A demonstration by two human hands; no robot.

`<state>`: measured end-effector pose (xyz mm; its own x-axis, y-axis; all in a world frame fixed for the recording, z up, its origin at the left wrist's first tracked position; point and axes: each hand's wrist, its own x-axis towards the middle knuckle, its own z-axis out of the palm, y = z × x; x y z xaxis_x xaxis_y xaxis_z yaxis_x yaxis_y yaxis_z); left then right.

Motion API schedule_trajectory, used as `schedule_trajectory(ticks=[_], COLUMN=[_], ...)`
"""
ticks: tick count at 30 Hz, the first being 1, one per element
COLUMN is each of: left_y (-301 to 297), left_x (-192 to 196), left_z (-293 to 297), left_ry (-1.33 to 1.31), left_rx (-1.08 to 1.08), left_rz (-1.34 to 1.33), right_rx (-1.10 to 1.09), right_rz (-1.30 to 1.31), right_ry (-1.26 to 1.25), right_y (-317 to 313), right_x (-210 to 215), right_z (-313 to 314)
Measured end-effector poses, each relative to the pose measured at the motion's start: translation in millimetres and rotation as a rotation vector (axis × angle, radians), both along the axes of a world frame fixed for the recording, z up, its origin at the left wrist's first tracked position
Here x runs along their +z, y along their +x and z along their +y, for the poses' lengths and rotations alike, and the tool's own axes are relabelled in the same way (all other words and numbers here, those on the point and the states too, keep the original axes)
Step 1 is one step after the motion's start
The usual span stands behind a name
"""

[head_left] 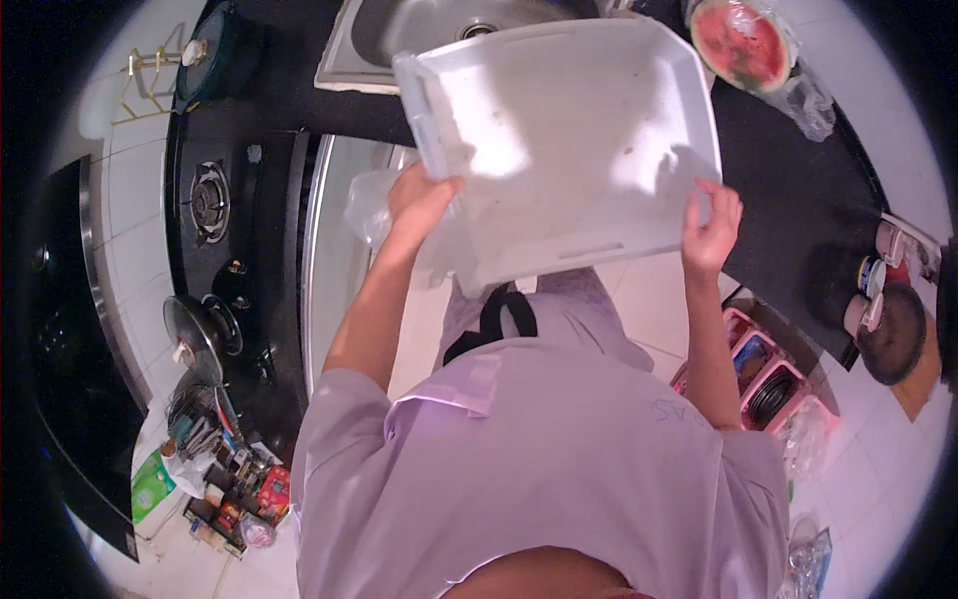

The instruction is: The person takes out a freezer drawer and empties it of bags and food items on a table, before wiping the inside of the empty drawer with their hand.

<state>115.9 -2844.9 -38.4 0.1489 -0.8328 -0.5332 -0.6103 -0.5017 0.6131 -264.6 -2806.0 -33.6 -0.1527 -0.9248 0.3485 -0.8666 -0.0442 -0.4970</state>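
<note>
A large white plastic bin (pixel 559 140) is held up in front of me, its hollow inside facing me. My left hand (pixel 422 203) grips its left side, thumb over the rim and the other fingers hidden behind the wall. At the lower right corner, my right hand (pixel 712 225) holds the rim, its thumb and fingers bent around the edge. A few small dark specks show on the bin's inner surface. The bin partly covers a steel sink (pixel 389 35) on the far counter.
Half a watermelon (pixel 740 45) under plastic wrap sits at the far right. To the left are a gas burner (pixel 209 202), a lidded pan (pixel 195 339) and a dark pot (pixel 205 55). Pink storage baskets (pixel 773 394) stand low on the right. Jars and bottles crowd the lower left.
</note>
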Motion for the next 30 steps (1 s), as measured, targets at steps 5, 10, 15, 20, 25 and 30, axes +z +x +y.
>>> schedule_trajectory(ticks=[5, 10, 15, 20, 25, 30], left_y=[-2.7, -8.2, -7.0, -6.8, -7.5, -2.0], left_x=[-3.5, -10.4, -4.7, -2.7, -1.2, -11.8], left_z=[-26.9, -40.3, -42.9, -40.9, -44.0, -39.7], left_ry=[0.061, 0.116, 0.2, 0.173, 0.193, 0.124], left_rx=[-0.085, -0.142, -0.093, -0.086, -0.092, -0.076], left_rz=[-0.141, -0.177, -0.162, -0.173, -0.137, -0.122], right_rx=[0.126, 0.205, 0.259, 0.39, 0.903, 0.998], right_rz=[-0.002, 0.087, 0.052, 0.098, 0.227, 0.229], right_ry=[0.443, 0.942, 0.887, 0.913, 0.686, 0.81], right_y=[67.6, 90.4, 148.6, 208.7, 226.6, 226.2], right_x=[-3.1, -81.1, -85.7, -78.3, -73.9, -74.0], right_z=[-16.4, -19.4, -25.8, -31.5, -36.7, -18.5])
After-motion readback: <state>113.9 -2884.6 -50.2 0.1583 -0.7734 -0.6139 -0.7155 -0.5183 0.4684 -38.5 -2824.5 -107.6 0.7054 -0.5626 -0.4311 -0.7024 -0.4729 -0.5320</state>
